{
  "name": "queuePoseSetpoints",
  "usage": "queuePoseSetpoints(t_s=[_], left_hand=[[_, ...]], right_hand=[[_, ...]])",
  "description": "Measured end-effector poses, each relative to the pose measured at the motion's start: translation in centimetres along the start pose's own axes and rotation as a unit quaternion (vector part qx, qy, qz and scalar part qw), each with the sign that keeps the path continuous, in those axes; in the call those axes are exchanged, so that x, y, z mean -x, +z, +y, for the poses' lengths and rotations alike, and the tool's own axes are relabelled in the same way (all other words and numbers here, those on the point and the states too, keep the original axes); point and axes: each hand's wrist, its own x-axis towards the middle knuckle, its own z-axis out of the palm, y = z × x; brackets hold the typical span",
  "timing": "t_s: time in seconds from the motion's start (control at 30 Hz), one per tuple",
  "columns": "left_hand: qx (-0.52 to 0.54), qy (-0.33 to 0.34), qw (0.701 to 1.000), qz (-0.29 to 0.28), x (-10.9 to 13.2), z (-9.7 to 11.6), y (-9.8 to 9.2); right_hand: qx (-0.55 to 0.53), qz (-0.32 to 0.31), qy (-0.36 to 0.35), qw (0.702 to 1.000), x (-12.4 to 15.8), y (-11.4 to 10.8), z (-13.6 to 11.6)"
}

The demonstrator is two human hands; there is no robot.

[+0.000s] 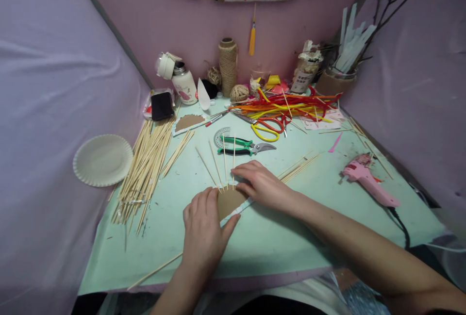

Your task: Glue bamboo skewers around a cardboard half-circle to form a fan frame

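My left hand point(204, 225) is closed on a brown cardboard half-circle point(229, 203), fingers at its left side and thumb along its pale wrapped lower edge. Several thin wooden sticks point(215, 162) fan out from the curved edge, pointing away from me. At the rightmost of these, a wooden skewer stick point(234, 152), my right hand point(264, 186) pinches the lower part between thumb and fingers. Just beyond the stick tips lie green-handled pruning shears point(251, 147) and a clear protractor point(220, 139). A few loose sticks point(300, 169) rest beyond my right wrist.
A big pile of sticks point(145, 169) and a white paper plate point(103, 159) are at left. On the right lies a pink glue gun point(367, 179) with its cord. Scissors point(267, 128), coloured strips point(291, 106), a twine spool point(227, 67) and a bottle point(184, 84) stand or lie behind.
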Motion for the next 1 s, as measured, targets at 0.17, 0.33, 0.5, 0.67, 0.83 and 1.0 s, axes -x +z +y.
queuePoseSetpoints(t_s=[0.17, 0.33, 0.5, 0.67, 0.83, 1.0], left_hand=[[-0.002, 0.000, 1.000, 0.002, 0.2, -0.1, 0.1], [-0.008, 0.000, 1.000, -0.005, 0.1, -0.1, 0.2], [-0.018, 0.000, 1.000, -0.009, 0.1, 0.0, 0.0], [-0.042, 0.013, 0.999, 0.016, 0.4, 0.1, -0.5], [-0.012, 0.099, 0.994, 0.044, 0.8, 1.5, -0.6], [0.049, 0.185, 0.981, 0.037, 0.8, 4.4, 0.2]], right_hand=[[0.010, -0.004, 0.006, 1.000, 0.1, -0.2, -0.2], [0.015, 0.001, 0.005, 1.000, 0.2, -0.1, -0.2], [0.024, -0.001, 0.015, 1.000, 0.5, -0.7, -0.3], [0.057, 0.061, 0.024, 0.996, 2.0, -3.8, 1.0], [0.119, 0.115, 0.042, 0.985, 4.1, -7.5, 4.3], [0.180, 0.032, 0.041, 0.982, 5.1, -8.9, 6.6]])
